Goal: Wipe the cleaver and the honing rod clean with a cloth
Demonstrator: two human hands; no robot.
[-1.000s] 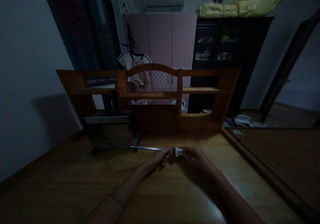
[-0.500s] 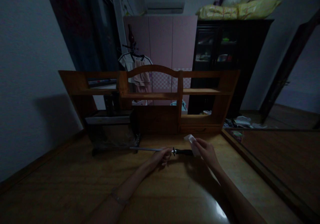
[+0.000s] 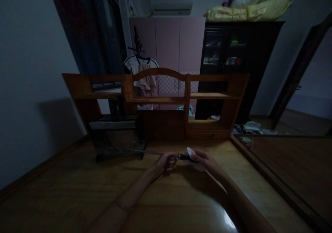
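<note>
— From where you stand, what have the fingers got?

— The fingers [image 3: 169, 164] of the left hand [image 3: 166, 163] are curled shut round a steel rod [image 3: 153, 153], right where the metal meets its black handle [image 3: 183, 157]. The right hand [image 3: 205, 159] has its fingers [image 3: 198, 154] pinched closed on a white wipe [image 3: 192, 154], pressed against that handle.

— And where is the rod?

— Low over the worktop [image 3: 166, 205], about level. Its far tip points left toward the foot of the wooden shelf unit [image 3: 160, 122]. In this dim light I can't tell whether the tip touches anything.

— It looks like wiping to me. How would you do it well?

— I'd say let the left grip be the anchor so the rod doesn't roll, wrap the wipe fully round the handle, and stroke along it, away from the steel.

— How are the arms set?

— Both forearms reach forward and converge, the hands nearly meeting at the middle. The left wrist, with a thin bracelet [image 3: 121, 205] on it, lies straight; the right hand sits palm down over the handle.
</note>
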